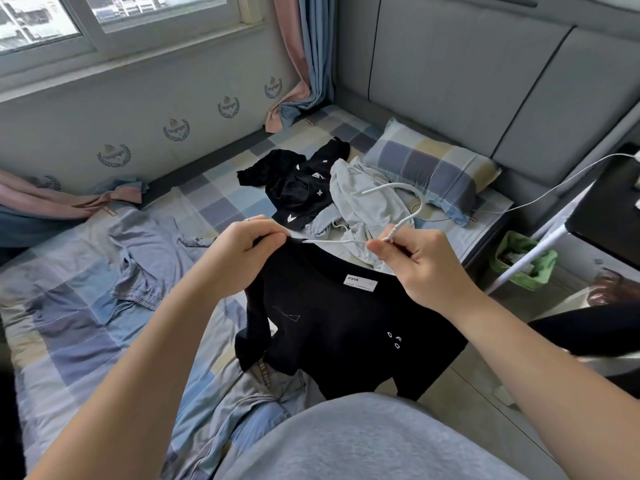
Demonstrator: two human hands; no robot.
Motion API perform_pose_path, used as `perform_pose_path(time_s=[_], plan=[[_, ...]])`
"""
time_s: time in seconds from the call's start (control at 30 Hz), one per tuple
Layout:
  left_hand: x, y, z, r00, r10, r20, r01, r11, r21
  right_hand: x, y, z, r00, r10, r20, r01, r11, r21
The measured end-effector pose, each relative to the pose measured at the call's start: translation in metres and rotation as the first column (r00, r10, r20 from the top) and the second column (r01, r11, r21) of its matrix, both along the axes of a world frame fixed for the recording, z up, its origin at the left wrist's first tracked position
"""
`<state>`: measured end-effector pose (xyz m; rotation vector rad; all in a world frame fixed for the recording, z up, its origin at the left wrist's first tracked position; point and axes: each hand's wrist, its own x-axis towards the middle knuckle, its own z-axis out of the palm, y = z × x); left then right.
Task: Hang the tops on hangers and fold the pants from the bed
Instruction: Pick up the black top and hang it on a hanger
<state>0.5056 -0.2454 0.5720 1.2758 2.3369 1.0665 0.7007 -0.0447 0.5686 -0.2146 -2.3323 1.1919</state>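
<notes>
Head view: my one view, looking down over both hands to the bed (86,341).
Landmark: the checked pillow (429,171) at the head of the bed.
Tee (346,327): black, held up in the air on my side of the pillow, its hem hanging over the bed's edge. The neck label (360,282) faces me.
Left hand (242,251): clenched on the tee's neck edge at one shoulder.
Right hand (422,261): thumb and fingers pinching the hanger (391,187) at its twisted neck. The hook arcs up towards the pillow, and one arm runs across to the tee's collar.
Step, as I judge it: feeding the hanger's arm in through the neck opening; the tee is not seated on it yet.
How the tee handles: light, limp knit with no stiffness. It sags from wherever I hold it, and the collar will likely stretch if pulled hard.
Where to hold: the ribbed collar or shoulder seam, with the hanger by its neck, not its thin arms.
Hanger: thin and white. It looks rigid and light, and smooth enough for cloth to slide off.
Black heap (298,188): left of the pillow, near it.
Pale garment (363,206): just beside the pillow, on my side.
Pants (149,258): blue-grey, unfolded, well apart from the pillow to its left.
</notes>
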Motion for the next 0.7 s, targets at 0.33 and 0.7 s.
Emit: perform_pose_path(time_s=[0.33, 0.7], plan=[[0.013, 0.007, -0.012, 0.965, 0.051, -0.259, -0.009, 0.987, 0.157, -0.002, 0.013, -0.003, 0.993, -0.017, 0.118, 0.025, 0.997, -0.069], [-0.022, -0.020, -0.009, 0.932, 0.263, -0.251, -0.182, 0.935, 0.305, 0.057, 0.095, -0.069, 0.721, -0.029, 0.693, 0.123, 0.989, -0.087]])
